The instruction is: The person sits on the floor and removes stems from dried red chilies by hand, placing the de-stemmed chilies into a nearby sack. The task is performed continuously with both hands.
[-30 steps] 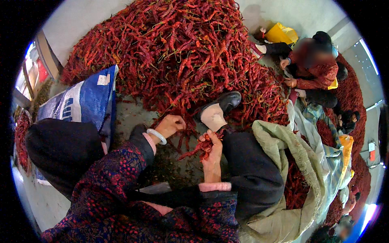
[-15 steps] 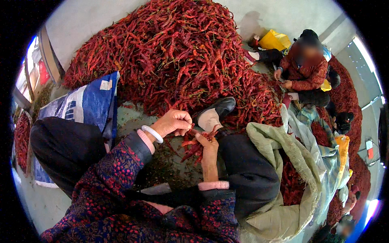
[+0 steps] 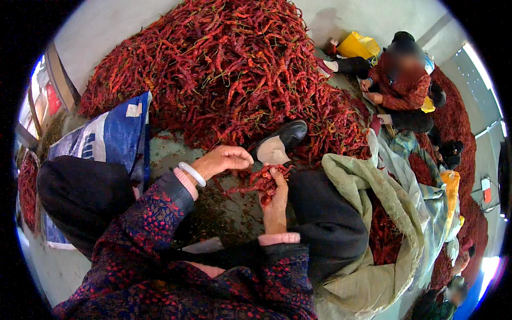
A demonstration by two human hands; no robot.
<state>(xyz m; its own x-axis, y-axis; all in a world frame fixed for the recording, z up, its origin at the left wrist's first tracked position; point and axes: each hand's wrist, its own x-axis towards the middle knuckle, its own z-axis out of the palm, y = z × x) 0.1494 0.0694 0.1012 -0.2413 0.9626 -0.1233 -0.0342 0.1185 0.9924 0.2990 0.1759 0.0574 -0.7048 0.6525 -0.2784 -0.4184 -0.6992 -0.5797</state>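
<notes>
A bunch of dried red chillies (image 3: 255,183) is gripped in my right hand (image 3: 276,201), its thumb pressed over the top and several pods sticking out to the left. Just above and to the left is my left hand (image 3: 224,160), apart from the bunch, with thumb and fingers pinched together. Whatever sits between those fingertips is too small to make out. Beyond both hands rises a large heap of dried red chillies (image 3: 229,74), some with pale stems.
An open beige woven sack (image 3: 344,178) with chillies inside lies right of my leg. At left is a blue and white woven sack (image 3: 120,136). My black shoe (image 3: 294,134) touches the heap. A co-worker (image 3: 397,88) sits at the far right, near a yellow bag (image 3: 358,46).
My left hand has drawn slightly away from the right one, its fingers straighter. The chillies in my right hand have turned and now point more to the left.
</notes>
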